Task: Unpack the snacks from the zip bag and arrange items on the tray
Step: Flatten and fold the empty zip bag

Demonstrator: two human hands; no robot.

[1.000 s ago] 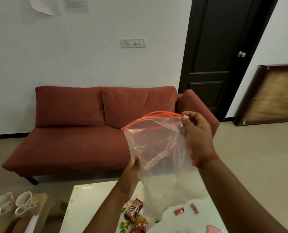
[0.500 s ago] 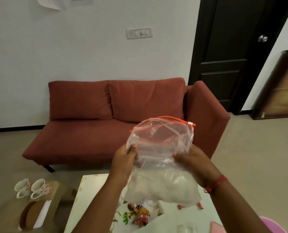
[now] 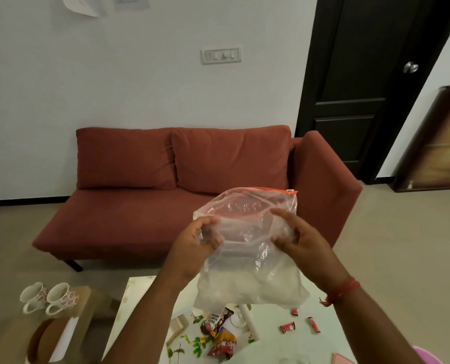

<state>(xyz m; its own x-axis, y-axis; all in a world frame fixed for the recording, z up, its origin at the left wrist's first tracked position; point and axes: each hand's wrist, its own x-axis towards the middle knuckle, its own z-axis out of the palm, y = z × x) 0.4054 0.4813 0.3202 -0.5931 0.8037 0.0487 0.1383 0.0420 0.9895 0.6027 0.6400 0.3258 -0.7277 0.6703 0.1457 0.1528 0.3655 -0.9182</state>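
Observation:
A clear zip bag (image 3: pixel 247 248) with an orange zip strip hangs in the air above the table, crumpled and seemingly empty. My left hand (image 3: pixel 195 245) pinches its left side. My right hand (image 3: pixel 297 240) grips its right side, fingers pressed into the plastic. Below the bag lies a white tray (image 3: pixel 252 327) with a leaf print, holding two snack packets (image 3: pixel 218 334). Three small red candies (image 3: pixel 288 327) lie on the table to the right of the tray.
The white table (image 3: pixel 139 306) stands under my arms. Two floral mugs (image 3: pixel 47 298) sit on a low wooden stand at lower left. A red sofa (image 3: pixel 166 200) stands behind the table. A pink object (image 3: pixel 342 359) lies at the table's near right.
My right hand left the bag's zip top and took its right side. Both hands lowered the bag and crumpled it between them.

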